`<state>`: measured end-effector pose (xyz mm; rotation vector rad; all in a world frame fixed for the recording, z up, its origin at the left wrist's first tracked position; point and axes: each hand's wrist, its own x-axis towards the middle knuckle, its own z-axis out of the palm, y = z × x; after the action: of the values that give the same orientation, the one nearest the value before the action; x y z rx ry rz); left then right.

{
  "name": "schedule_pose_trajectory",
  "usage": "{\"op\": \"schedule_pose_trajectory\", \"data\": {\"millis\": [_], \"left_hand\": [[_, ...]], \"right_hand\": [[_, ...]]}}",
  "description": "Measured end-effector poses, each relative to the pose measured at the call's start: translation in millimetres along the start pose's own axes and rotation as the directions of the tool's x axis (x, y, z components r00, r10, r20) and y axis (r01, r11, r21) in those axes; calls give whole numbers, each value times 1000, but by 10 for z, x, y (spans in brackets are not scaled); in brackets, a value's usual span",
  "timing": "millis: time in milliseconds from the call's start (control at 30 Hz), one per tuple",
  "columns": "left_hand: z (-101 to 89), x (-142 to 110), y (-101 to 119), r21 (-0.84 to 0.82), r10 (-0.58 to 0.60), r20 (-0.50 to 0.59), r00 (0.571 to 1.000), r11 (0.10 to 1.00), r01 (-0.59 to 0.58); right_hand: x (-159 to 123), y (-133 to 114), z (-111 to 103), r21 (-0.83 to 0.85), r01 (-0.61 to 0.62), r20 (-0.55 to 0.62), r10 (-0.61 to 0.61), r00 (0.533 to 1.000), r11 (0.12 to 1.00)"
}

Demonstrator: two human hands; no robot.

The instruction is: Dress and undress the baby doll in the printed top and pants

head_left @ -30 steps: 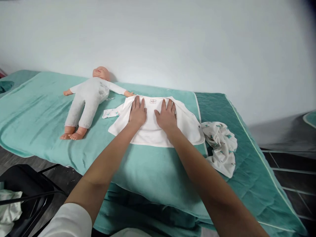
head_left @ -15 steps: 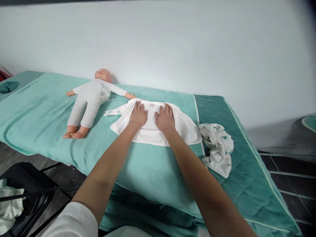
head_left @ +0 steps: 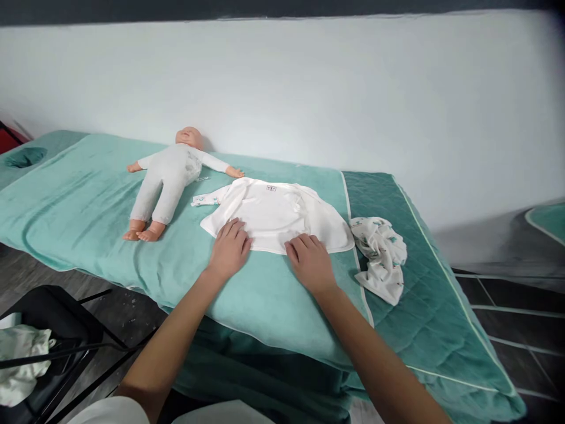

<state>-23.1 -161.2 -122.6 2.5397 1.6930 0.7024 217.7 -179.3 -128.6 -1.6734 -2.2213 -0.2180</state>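
A white baby top (head_left: 271,206) lies spread open, inside face up, on the green bed cover, with a small printed label near its neck. One patterned sleeve (head_left: 205,199) sticks out at its left. My left hand (head_left: 229,250) rests palm down at the lower left edge of the top, fingers on the cloth. At the lower edge further right, my right hand (head_left: 310,260) lies palm down with its fingertips on the fabric. Both hands are open and hold nothing. A baby doll (head_left: 170,176) in a white body lies on its back to the left, one hand close to the top.
Crumpled patterned baby clothing (head_left: 382,259) lies right of the top, on the darker quilted cover (head_left: 435,294). The light green cover (head_left: 273,300) spans the bed, against a white wall (head_left: 282,94). A black chair (head_left: 57,330) with cloth on it stands at lower left.
Both my hands have slid toward me, from the upper middle of the baby top down to its lower edge, and slightly apart. The view has shifted a little.
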Motion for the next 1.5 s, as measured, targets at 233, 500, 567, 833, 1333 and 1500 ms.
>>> {"op": "schedule_pose_trajectory", "data": {"millis": [233,500,567,833,1333,1500], "left_hand": [[-25,-50,-25,11,-4,-29,1000,1000,5],[-15,-89,26,132,-108,-30,994,985,111],[0,-94,29,105,-124,-28,992,986,126],[-16,132,-507,-226,-533,-260,805,844,486],[64,717,-1124,-290,-622,-141,770,770,569],[94,690,-1141,-341,-600,-241,762,788,513]], "right_hand": [[9,-3,15,-8,7,6,-7,1000,1000],[91,-92,-60,-11,-9,15,9,1000,1000],[251,-182,-56,39,-4,0,4,1000,999],[1383,-515,438,212,-42,196,0,981,976],[1622,-505,750,99,-55,295,23,955,994],[1766,-600,761,61,-91,362,63,930,994]]}}
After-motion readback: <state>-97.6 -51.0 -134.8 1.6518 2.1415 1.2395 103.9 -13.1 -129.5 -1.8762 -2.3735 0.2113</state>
